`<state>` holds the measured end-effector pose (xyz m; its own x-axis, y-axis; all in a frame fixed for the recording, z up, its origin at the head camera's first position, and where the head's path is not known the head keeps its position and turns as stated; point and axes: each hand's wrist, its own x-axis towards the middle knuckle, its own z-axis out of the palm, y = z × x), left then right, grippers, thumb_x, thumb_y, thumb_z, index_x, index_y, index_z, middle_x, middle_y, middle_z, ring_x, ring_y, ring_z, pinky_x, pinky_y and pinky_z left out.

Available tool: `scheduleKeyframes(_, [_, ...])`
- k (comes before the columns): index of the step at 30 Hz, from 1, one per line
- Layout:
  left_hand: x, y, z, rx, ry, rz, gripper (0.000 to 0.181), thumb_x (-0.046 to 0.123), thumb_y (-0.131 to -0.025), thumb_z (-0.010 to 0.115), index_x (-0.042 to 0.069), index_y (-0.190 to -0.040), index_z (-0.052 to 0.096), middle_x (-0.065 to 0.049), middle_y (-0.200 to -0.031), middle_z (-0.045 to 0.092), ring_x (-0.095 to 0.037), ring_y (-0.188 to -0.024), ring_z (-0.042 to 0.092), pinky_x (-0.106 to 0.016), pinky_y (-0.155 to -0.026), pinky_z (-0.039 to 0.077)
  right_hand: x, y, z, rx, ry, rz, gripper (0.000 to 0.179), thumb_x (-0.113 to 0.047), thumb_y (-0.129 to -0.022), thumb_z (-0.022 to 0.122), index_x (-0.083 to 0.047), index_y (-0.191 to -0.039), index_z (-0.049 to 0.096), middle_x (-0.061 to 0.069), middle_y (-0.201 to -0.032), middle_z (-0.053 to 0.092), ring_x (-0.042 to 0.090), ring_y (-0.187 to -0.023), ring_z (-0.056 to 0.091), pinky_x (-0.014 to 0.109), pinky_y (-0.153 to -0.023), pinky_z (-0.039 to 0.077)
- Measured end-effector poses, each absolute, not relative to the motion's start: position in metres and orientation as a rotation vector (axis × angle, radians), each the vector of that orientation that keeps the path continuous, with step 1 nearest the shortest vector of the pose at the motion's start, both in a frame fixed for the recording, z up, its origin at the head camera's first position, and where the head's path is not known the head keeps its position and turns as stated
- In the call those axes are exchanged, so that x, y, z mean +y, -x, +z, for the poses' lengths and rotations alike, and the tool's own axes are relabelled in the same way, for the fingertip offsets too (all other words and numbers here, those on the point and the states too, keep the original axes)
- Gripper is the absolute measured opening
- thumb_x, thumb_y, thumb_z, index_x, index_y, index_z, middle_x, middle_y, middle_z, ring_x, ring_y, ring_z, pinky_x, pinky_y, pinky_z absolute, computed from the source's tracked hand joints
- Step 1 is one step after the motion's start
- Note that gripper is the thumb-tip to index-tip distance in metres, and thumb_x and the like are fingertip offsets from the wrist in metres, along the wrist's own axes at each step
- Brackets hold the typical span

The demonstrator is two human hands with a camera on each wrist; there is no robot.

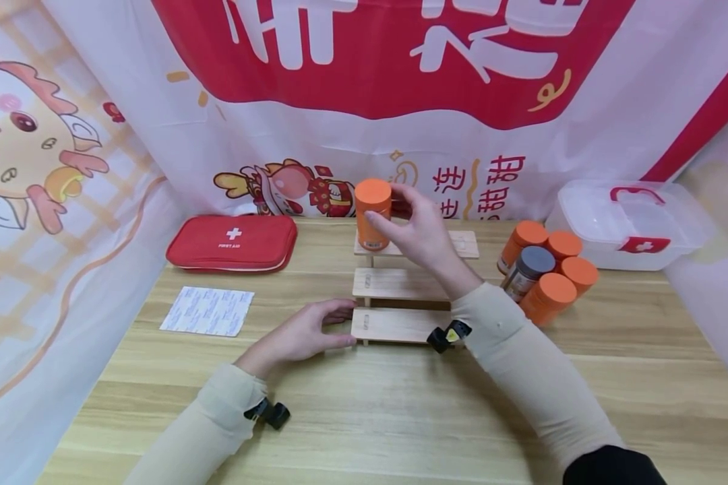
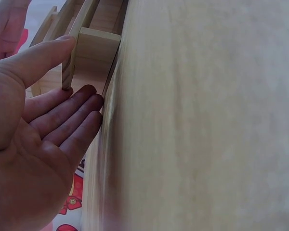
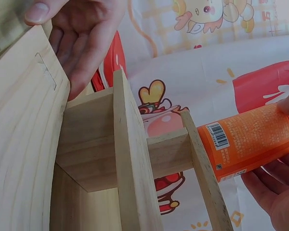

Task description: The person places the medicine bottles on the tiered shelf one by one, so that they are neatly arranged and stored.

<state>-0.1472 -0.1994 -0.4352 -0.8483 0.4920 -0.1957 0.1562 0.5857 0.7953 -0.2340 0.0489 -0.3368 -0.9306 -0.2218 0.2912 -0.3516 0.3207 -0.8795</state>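
A three-step wooden stand (image 1: 394, 325) stands near the middle of the table. My right hand (image 1: 421, 225) grips an orange bottle (image 1: 373, 219) with an orange lid, upright at the left end of the top step. In the right wrist view the base of this bottle (image 3: 245, 139) meets the top board, and a barcode shows on its label. My left hand (image 1: 303, 331) is at the left end of the lowest step. In the left wrist view its thumb and index finger hold the board's end (image 2: 70, 67) between them, the other fingers stretched out beside it.
To the right of the stand, several orange bottles (image 1: 549, 298) cluster around a grey-lidded bottle (image 1: 529, 269). Behind them sits a clear lidded box (image 1: 619, 225) with a red handle. On the left lie a red first-aid pouch (image 1: 232, 244) and a white printed packet (image 1: 208, 311).
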Motion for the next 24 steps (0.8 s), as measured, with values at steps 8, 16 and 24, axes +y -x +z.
scheduleKeyframes(8, [-0.1997, 0.1462, -0.4355, 2.434, -0.536, 1.147, 0.071, 0.031, -0.097, 0.082, 0.007, -0.157, 0.053, -0.012, -0.16, 0.058, -0.033, -0.148, 0.057, -0.054, -0.128, 0.042, 0.0492, 0.2323, -0.3353, -2.465, -0.53, 1.669, 0.066, -0.027, -0.098, 0.081, -0.003, -0.154, 0.055, 0.016, -0.144, 0.067, 0.03, -0.132, 0.067, 0.042, -0.115, 0.057])
scheduleKeyframes(16, [-0.1996, 0.1458, -0.4353, 2.436, -0.548, 1.146, 0.07, 0.032, -0.098, 0.082, 0.006, -0.157, 0.053, -0.014, -0.16, 0.058, -0.034, -0.148, 0.056, -0.055, -0.128, 0.042, 0.0495, 0.231, -0.3362, -2.464, -0.534, 1.667, 0.065, -0.028, -0.099, 0.08, -0.004, -0.154, 0.054, 0.015, -0.145, 0.067, 0.029, -0.133, 0.067, 0.043, -0.116, 0.056])
scheduleKeyframes(24, [-0.1992, 0.1466, -0.436, 2.435, -0.537, 1.143, 0.071, 0.033, -0.098, 0.082, 0.007, -0.157, 0.053, -0.013, -0.16, 0.058, -0.034, -0.148, 0.056, -0.055, -0.128, 0.042, 0.0536, 0.2285, -0.3375, -2.486, -0.537, 1.668, 0.071, -0.03, -0.099, 0.081, -0.006, -0.158, 0.051, 0.014, -0.153, 0.063, 0.029, -0.139, 0.064, 0.044, -0.12, 0.053])
